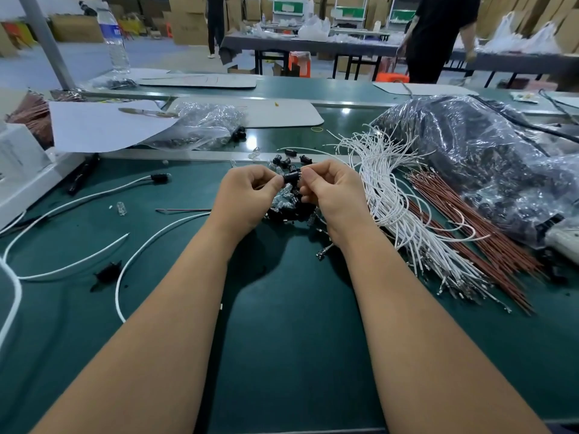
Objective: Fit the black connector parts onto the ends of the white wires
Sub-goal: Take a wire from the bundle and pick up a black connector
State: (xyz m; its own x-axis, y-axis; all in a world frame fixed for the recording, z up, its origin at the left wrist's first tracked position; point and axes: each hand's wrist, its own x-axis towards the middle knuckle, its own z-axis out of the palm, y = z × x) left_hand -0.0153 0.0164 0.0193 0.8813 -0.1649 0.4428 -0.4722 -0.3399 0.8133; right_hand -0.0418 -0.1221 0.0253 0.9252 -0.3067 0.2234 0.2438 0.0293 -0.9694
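Observation:
My left hand (pixel 249 191) and my right hand (pixel 332 189) meet over the green table (pixel 282 339), and both pinch one small black connector part (pixel 290 177) between their fingertips. Under the hands lies a heap of loose black connector parts (pixel 289 211) mixed with clear pieces. A thick bundle of white wires (pixel 398 202) with metal terminals fans out to the right. One white wire with a black connector on its end (pixel 160 177) lies at the left. Whether a wire is in the held connector is hidden by my fingers.
Brown wires (pixel 470 233) lie beside the white bundle. A big plastic bag of dark parts (pixel 488 158) fills the right side, a smaller bag (pixel 203 126) sits behind. White sheets (pixel 103 126), a white box (pixel 22 170) and a water bottle (pixel 114 39) stand at left. A person stands far back.

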